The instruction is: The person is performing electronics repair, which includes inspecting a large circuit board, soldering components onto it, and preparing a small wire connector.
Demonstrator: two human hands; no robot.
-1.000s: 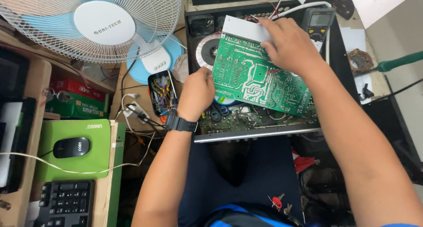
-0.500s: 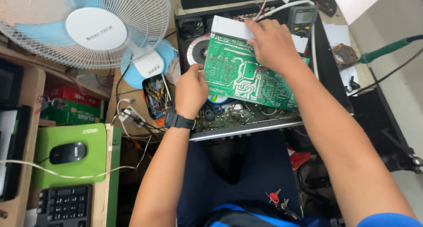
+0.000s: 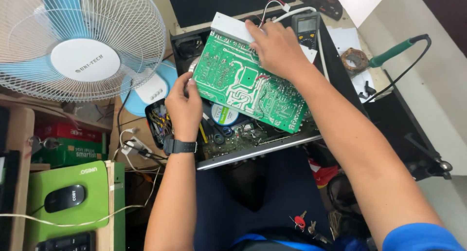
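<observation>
A green circuit board (image 3: 248,83) is held tilted above an open black electronics case (image 3: 253,144), solder side up. Its left edge is gripped by the left hand (image 3: 185,107); its far edge is apparently pinched by the right hand (image 3: 277,49). The board is lifted but wires (image 3: 272,7) remain attached.

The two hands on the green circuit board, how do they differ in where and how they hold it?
The left hand grips the near-left edge of the green circuit board and wears a black wristwatch; the right hand lies across its far edge, wrist bare. Both touch the board, which is tilted above the open chassis.
</observation>
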